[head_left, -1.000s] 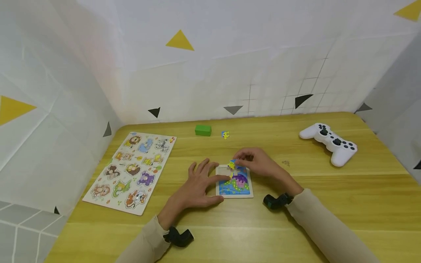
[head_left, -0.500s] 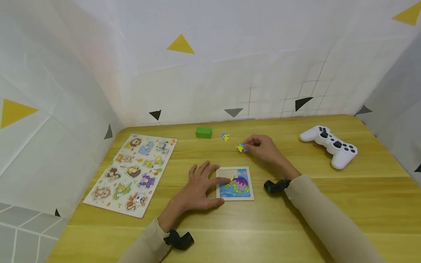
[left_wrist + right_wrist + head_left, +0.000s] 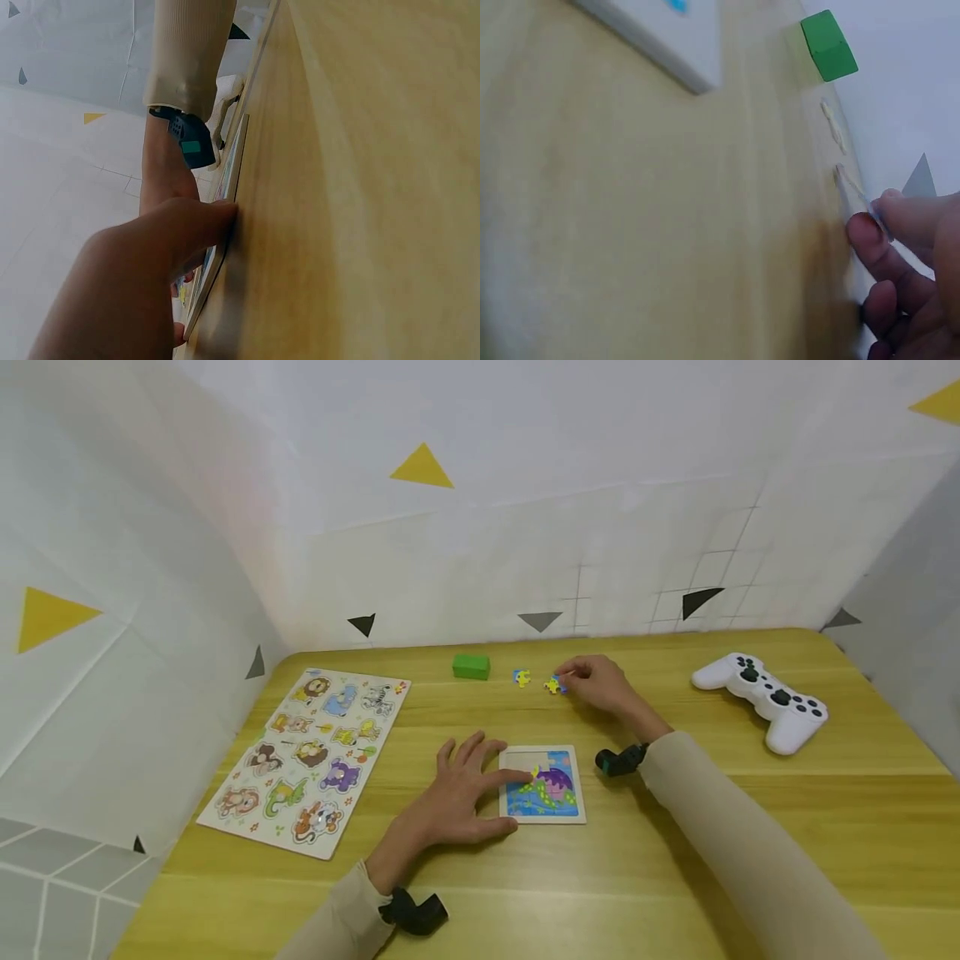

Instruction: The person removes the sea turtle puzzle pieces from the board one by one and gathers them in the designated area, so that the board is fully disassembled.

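A small framed jigsaw (image 3: 551,789) with a purple and green picture lies at the middle of the table, bare at its upper left. The left hand (image 3: 461,793) spreads over its left side, index fingertip on the picture and thumb by the lower left edge. Behind the frame, the right hand (image 3: 600,683) pinches a yellow and blue piece (image 3: 555,685) between thumb and index finger, low over the table. A similar loose piece (image 3: 522,677) lies just left of it. In the right wrist view the pinched piece (image 3: 861,196) is seen edge-on, tilted.
A green block (image 3: 471,667) stands at the back, left of the loose piece. An animal puzzle board (image 3: 307,760) lies at the left. On the right rests a white game controller (image 3: 761,697). White sheets with triangles hang behind and beside the table.
The right hand has moved back from the jigsaw frame with the pinched piece, to beside the loose piece. The left hand has stayed on the frame.
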Demonstrator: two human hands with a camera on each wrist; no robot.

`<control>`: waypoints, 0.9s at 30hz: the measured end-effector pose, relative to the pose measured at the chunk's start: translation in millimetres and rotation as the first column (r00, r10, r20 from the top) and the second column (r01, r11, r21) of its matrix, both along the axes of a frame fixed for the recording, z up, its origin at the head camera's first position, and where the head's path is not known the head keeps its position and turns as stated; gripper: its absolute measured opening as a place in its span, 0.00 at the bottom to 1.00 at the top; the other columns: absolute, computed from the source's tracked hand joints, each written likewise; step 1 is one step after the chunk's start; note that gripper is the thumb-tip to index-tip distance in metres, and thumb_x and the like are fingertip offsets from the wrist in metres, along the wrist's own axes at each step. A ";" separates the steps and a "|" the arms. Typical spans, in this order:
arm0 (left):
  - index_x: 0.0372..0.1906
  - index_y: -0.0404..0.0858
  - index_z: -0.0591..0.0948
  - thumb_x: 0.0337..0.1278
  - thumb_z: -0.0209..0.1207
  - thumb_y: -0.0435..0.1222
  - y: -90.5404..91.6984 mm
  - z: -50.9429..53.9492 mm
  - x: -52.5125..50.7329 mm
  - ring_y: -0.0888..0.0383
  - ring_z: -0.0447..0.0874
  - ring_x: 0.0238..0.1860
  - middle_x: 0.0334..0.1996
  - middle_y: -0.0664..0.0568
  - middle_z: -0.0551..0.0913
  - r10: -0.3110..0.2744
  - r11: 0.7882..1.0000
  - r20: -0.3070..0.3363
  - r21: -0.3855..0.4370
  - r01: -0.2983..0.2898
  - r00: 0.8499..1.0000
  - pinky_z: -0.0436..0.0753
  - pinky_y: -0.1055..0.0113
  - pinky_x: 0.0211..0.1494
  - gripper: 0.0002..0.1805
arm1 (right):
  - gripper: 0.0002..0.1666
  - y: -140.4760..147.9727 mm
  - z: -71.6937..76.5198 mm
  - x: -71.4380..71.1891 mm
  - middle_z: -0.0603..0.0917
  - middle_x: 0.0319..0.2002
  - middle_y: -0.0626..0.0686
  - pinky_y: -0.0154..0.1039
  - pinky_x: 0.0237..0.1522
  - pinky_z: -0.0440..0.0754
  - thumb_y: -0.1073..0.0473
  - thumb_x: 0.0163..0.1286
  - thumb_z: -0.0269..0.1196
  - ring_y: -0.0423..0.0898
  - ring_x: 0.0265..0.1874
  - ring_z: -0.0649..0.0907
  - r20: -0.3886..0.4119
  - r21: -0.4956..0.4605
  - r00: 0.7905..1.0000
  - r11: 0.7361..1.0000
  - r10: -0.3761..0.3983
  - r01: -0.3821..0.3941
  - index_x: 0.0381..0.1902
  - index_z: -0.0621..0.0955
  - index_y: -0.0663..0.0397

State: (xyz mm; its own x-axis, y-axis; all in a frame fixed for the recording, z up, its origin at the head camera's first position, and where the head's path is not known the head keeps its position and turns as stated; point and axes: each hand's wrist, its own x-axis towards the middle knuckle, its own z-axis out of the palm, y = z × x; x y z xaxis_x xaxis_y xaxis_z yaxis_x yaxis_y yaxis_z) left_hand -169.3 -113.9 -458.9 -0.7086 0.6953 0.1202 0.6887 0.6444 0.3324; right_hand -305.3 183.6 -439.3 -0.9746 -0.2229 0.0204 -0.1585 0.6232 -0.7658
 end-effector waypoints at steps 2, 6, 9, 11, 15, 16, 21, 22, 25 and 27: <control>0.70 0.72 0.70 0.59 0.55 0.66 0.5 0.1 0.3 0.37 0.46 0.81 0.77 0.50 0.60 0.000 1.000 0.007 0.001 0.000 1.000 0.42 0.27 0.74 0.32 | 0.17 0.5 1.8 -1.0 0.86 0.51 0.60 0.41 0.45 0.76 0.53 0.78 0.59 0.54 0.48 0.82 0.022 0.020 1.000 1.000 0.003 -0.004 0.55 0.85 0.55; 0.70 0.72 0.71 0.60 0.55 0.66 0.9 -0.5 0.1 0.37 0.47 0.81 0.77 0.49 0.60 -0.003 1.000 -0.005 0.006 0.003 1.000 0.43 0.26 0.73 0.32 | 0.18 2.4 3.9 -1.7 0.85 0.49 0.60 0.41 0.45 0.76 0.53 0.74 0.64 0.53 0.46 0.80 0.038 0.034 0.999 0.999 0.035 -0.037 0.56 0.85 0.56; 0.70 0.71 0.71 0.60 0.56 0.66 0.8 -0.8 0.0 0.36 0.46 0.81 0.77 0.49 0.60 -0.003 1.000 -0.009 0.008 0.003 1.000 0.42 0.27 0.74 0.32 | 0.20 4.1 3.7 -1.5 0.84 0.45 0.58 0.41 0.45 0.76 0.54 0.69 0.69 0.51 0.43 0.79 0.029 0.035 0.998 0.998 0.059 -0.060 0.57 0.84 0.56; 0.70 0.70 0.71 0.60 0.56 0.66 0.8 -0.8 -0.1 0.36 0.46 0.81 0.77 0.49 0.60 -0.004 1.000 -0.009 0.007 0.004 1.000 0.42 0.27 0.74 0.32 | 0.21 5.6 2.6 -0.9 0.83 0.43 0.57 0.41 0.44 0.75 0.56 0.68 0.70 0.51 0.41 0.78 0.012 0.039 0.997 0.996 0.075 -0.076 0.56 0.84 0.55; 0.70 0.71 0.72 0.59 0.56 0.66 1.3 0.5 0.6 0.37 0.46 0.81 0.77 0.49 0.60 0.001 1.000 0.009 0.000 -0.001 1.000 0.42 0.27 0.74 0.32 | 0.20 7.3 -1.7 0.5 0.83 0.41 0.56 0.42 0.42 0.75 0.56 0.69 0.69 0.51 0.38 0.77 -0.036 0.058 0.995 0.994 0.093 -0.091 0.57 0.85 0.53; 0.70 0.71 0.71 0.59 0.56 0.66 1.4 0.8 0.9 0.37 0.46 0.81 0.77 0.49 0.60 0.001 1.000 0.014 -0.001 -0.001 1.000 0.42 0.27 0.74 0.32 | 0.20 7.5 -3.5 0.3 0.83 0.42 0.56 0.42 0.43 0.76 0.56 0.69 0.69 0.51 0.39 0.78 -0.045 0.063 0.995 0.994 0.092 -0.089 0.57 0.85 0.53; 0.70 0.72 0.71 0.59 0.56 0.66 1.0 1.1 2.2 0.37 0.46 0.81 0.77 0.49 0.60 0.005 1.000 0.021 -0.005 -0.005 1.000 0.42 0.28 0.74 0.32 | 0.20 6.4 -9.0 -2.7 0.83 0.45 0.58 0.44 0.46 0.76 0.55 0.70 0.69 0.52 0.42 0.78 -0.074 0.089 0.994 0.993 0.079 -0.072 0.57 0.85 0.54; 0.70 0.72 0.71 0.59 0.56 0.66 0.9 1.2 2.1 0.37 0.46 0.81 0.78 0.49 0.60 0.005 1.000 0.018 -0.006 -0.005 1.000 0.42 0.28 0.74 0.32 | 0.20 6.2 -9.2 -3.5 0.83 0.46 0.58 0.45 0.47 0.76 0.55 0.70 0.69 0.53 0.43 0.78 -0.079 0.096 0.994 0.993 0.077 -0.069 0.57 0.85 0.54; 0.70 0.72 0.71 0.59 0.55 0.66 0.6 1.7 1.7 0.37 0.47 0.81 0.77 0.49 0.61 0.001 1.000 0.003 -0.003 -0.001 1.000 0.43 0.27 0.74 0.32 | 0.20 5.9 -9.3 -6.1 0.83 0.46 0.59 0.48 0.49 0.75 0.55 0.71 0.68 0.54 0.44 0.78 -0.096 0.119 0.993 0.991 0.075 -0.063 0.58 0.85 0.55; 0.70 0.71 0.71 0.59 0.55 0.66 0.7 2.4 1.3 0.36 0.48 0.81 0.77 0.48 0.61 -0.003 1.000 -0.004 0.001 0.003 1.000 0.44 0.27 0.73 0.32 | 0.20 5.8 -10.0 -8.5 0.83 0.46 0.59 0.51 0.51 0.73 0.54 0.72 0.67 0.54 0.44 0.78 -0.111 0.139 0.991 0.988 0.077 -0.061 0.59 0.85 0.55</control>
